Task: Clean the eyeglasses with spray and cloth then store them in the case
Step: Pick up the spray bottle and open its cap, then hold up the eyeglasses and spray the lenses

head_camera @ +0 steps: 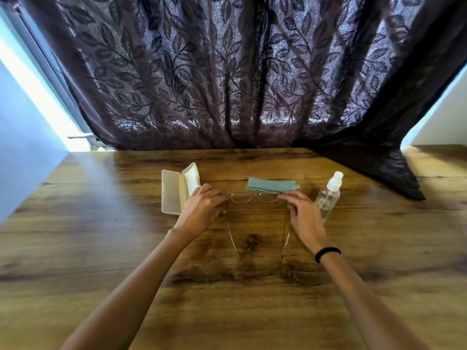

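wooden table (106,248) with a dark knotty grain, kinda glossy. lying on it: a cream glasses case (177,190) opened up on the left, a folded teal cloth (271,185) toward the back middle, a clear spray bottle (328,195) with a white cap on its side at the right, and wire-frame eyeglasses (255,198) in the middle, temples unfolded toward the near edge. curtain hem (394,168) drapes onto the far right corner.

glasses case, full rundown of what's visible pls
The glasses case is a cream, hard-looking clamshell, rectangular with rounded corners. It lies open on the wooden table, to the left of the eyeglasses. One half lies flat, the other tilts up from the hinge and shows a pale, empty lining. The left hand overlaps its near right corner; actual contact cannot be told. Nothing sits inside it.
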A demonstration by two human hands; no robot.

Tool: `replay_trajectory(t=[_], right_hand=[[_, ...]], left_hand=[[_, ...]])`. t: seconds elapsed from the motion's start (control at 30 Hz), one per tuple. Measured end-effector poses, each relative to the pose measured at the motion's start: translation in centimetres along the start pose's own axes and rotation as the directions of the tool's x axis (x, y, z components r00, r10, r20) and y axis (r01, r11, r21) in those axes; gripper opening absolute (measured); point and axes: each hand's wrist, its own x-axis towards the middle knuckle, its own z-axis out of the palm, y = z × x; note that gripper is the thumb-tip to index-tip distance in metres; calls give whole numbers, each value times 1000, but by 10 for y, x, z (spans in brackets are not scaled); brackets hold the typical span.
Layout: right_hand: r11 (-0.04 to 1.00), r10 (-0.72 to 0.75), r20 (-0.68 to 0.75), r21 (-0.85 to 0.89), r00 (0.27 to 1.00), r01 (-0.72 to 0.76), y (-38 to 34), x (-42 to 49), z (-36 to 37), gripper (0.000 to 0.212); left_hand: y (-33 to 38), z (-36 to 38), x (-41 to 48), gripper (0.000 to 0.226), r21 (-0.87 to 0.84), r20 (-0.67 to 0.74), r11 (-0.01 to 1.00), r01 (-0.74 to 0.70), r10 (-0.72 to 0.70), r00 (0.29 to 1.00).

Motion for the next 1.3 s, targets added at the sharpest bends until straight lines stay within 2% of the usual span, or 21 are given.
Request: replay_trajectory(t=[0.27, 0.5, 0.73, 0.9, 1.13, 1.3], right_hand=[[999, -22, -30, 42, 999, 23, 6, -6, 5, 35], [985, -10, -177, 167, 984, 40, -9, 9, -3, 31], [967, -43, -337, 222, 940, 124, -33, 55, -32, 19], [951, -27, -411, 269, 911, 150, -46, 82, -45, 16], [928, 67, -377, 363, 924, 81, -44, 96, -48, 16], [917, 82, -370, 392, 926, 76, -41, 91, -44, 19]], left_hand=[[3, 8, 0, 22, 19, -110, 1000, -22, 24, 994], [-3, 4, 6, 20, 19, -228, 1000, 16, -11, 974], [-5, -21, 45, 15, -230, -405, 963, 140, -225, 886], [-3, -37, 77, 17, -409, -424, 883, 230, -407, 809], [2, -49, 100, 19, -543, -443, 825, 158, -441, 781], [0, -38, 91, 13, -541, -425, 825, 164, -437, 793]])
